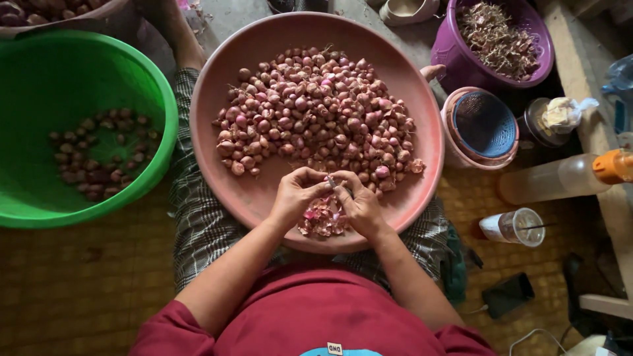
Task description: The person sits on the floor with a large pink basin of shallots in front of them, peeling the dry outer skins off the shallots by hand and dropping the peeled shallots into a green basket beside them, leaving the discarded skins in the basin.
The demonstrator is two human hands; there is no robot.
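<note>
My 2 forearms angle inward, my left hand (297, 194) and right hand (361, 206) curled, fingertips pinched together at centre.

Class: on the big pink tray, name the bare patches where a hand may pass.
Pink tray: bare along the far rim and the left side beside the shallot heap. Crowded: tray middle, and the near rim, where both hands meet over peelings.

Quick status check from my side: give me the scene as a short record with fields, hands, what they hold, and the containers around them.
left hand: closed on a small shallot, over the tray's near edge
right hand: pinching the same shallot, touching the left hand
pink tray: on the lap, heap of unpeeled shallots
peel pile: under the hands, on the tray
green basin: left, some shallots inside
purple bucket: upper right, dry skins
</note>
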